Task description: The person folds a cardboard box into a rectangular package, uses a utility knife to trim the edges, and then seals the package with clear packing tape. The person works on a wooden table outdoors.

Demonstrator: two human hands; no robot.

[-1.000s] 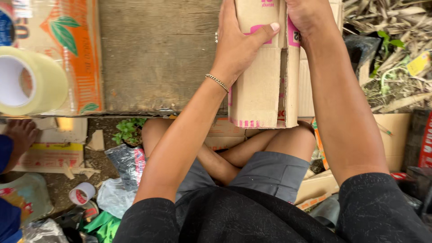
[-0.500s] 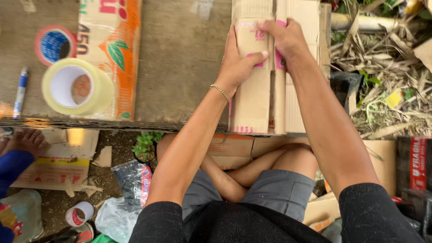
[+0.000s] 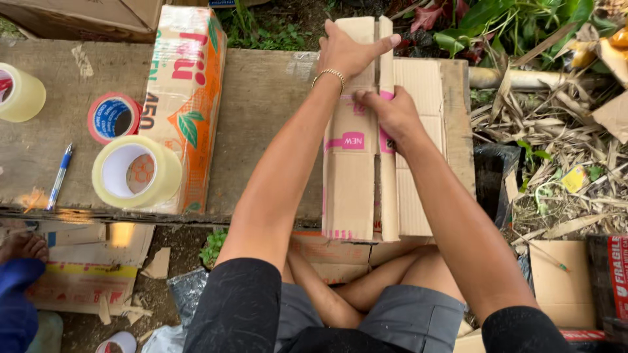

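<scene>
**Hands slide up a flattened carton on a plank bench**

Both hands have shifted farther up the carton since half a second ago, and the view has tipped back to take in more of the bench's left end, where a third tape roll now shows.

Largest first: the bench (image 3: 261, 117), a weathered plank, carries everything. On its right end lies the carton (image 3: 356, 189), flattened brown cardboard with pink print, its near edge hanging over the seated person's crossed legs. Left of it stands a printed box (image 3: 183, 98) with orange and green leaf art, on edge, clear of the work.

The left hand (image 3: 350, 52) lies spread and flat across the carton's far end, seemingly to pin the flaps down; it grips nothing. The right hand (image 3: 392, 114) rests just nearer, fingers curled and pressing along the centre seam where two flaps meet, apparently holding them together; whether it pinches anything cannot be told.

Smaller items sit within reach at left: a clear tape roll (image 3: 136, 173), a red roll (image 3: 113, 117), a yellowish roll (image 3: 19, 91) at the edge, and a blue pen (image 3: 59, 178).
</scene>
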